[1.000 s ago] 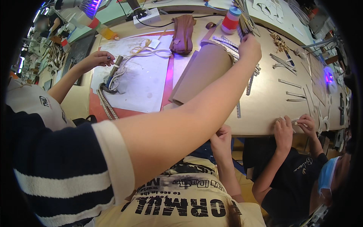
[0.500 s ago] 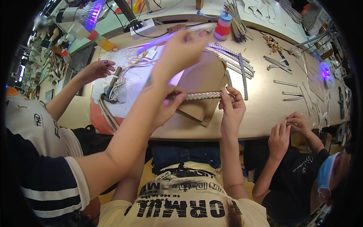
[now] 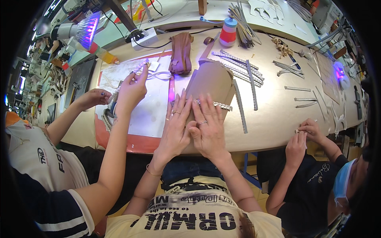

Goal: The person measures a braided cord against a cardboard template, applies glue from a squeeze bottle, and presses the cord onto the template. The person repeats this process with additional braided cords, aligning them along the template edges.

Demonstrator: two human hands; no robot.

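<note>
Both my hands lie flat with fingers stretched out, side by side at the near part of a curved brown sheet [image 3: 214, 79]. Beneath the fingers of my left hand [image 3: 177, 123] and my right hand [image 3: 208, 129] runs a pale braided strap [image 3: 223, 106]; its right end sticks out past my right fingers, and most of it is hidden. My thumbs almost meet. A grey strip [image 3: 240, 109] lies just right of the sheet.
More braided straps [image 3: 238, 65] lie beyond. A brown leather bundle [image 3: 181, 53] and a red-and-white bottle [image 3: 228, 32] stand farther back. At left, a co-worker's hand [image 3: 133, 89] reaches over a white sheet [image 3: 152, 115]; at right, another co-worker's hands [image 3: 303, 135] hold something small.
My hands have gone from holding the strap by its ends to lying flat over it on the brown sheet. The left co-worker's arm has withdrawn leftward from in front of me.
</note>
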